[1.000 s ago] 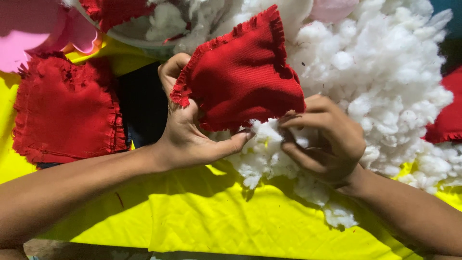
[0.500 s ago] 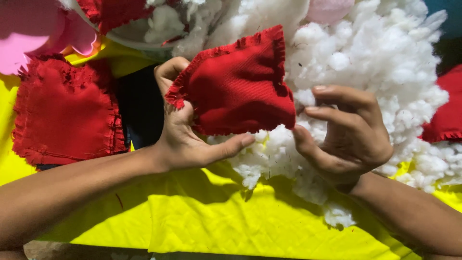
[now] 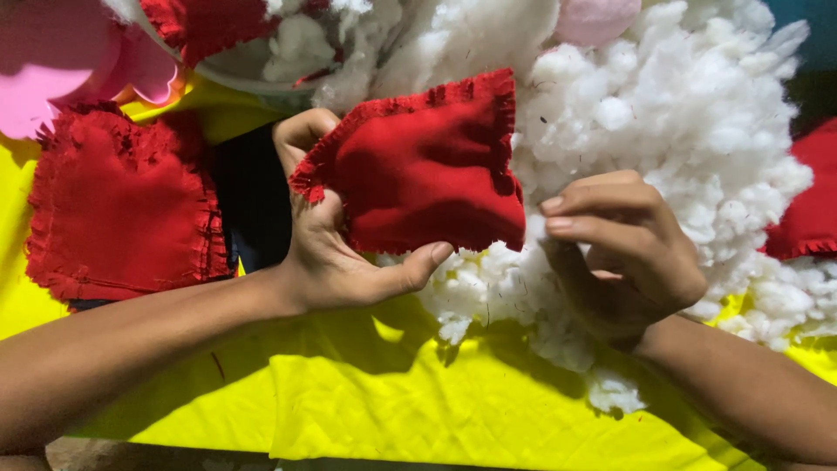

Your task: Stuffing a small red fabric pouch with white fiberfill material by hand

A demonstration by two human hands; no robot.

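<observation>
The left hand [image 3: 336,253] holds a red fabric pouch [image 3: 418,166] in its grip, thumb under the lower edge, fingers behind. Just right of it, the right hand [image 3: 623,253] is curled closed on a tuft of the white stuffing pile [image 3: 680,131] spreading behind both hands. Left of the grip lies one flat red fabric piece [image 3: 122,205] on the yellow cloth [image 3: 349,401]. Two more red pieces show, one at the top, one at the right edge.

**Layout of the work surface**

A pouch [image 3: 418,166] is sitting at centre, with the left hand [image 3: 336,253] lying under it and the right hand [image 3: 623,257] just right of it. Stuffing [image 3: 680,113] is piling behind and to the right. A flat pouch [image 3: 122,205] is lying to the left on the cloth [image 3: 366,392].
</observation>
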